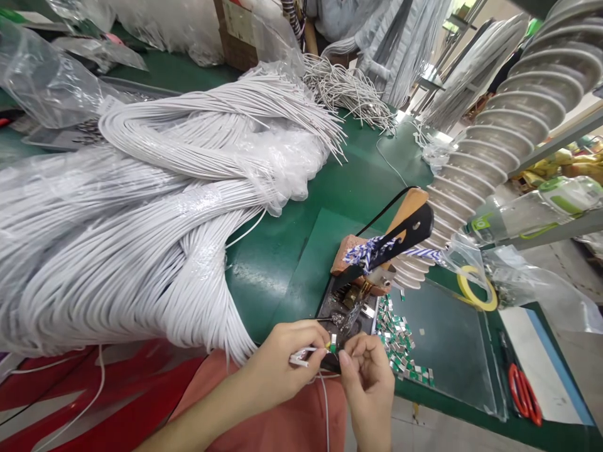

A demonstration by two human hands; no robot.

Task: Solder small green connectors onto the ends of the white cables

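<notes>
My left hand [294, 351] is closed on a white cable [299, 359], its fingertips pinched near thin wire ends. Just to the right, my right hand [367, 370] has its thumb and fingers pressed together beside a small green circuit board [333, 343]; what they pinch is too small to make out. The little board sits between both hands, at the front of a dark soldering stand [351, 307] with smoke over it. Many similar green boards [398, 339] lie scattered right of the stand.
Large bundles of white cable [155, 251] cover the left. A ribbed extraction hose [499, 135] comes down from the upper right. Yellow tape [477, 289], red-handled scissors [524, 392] and a bottle [541, 210] are at the right. More cables [348, 94] lie at the back.
</notes>
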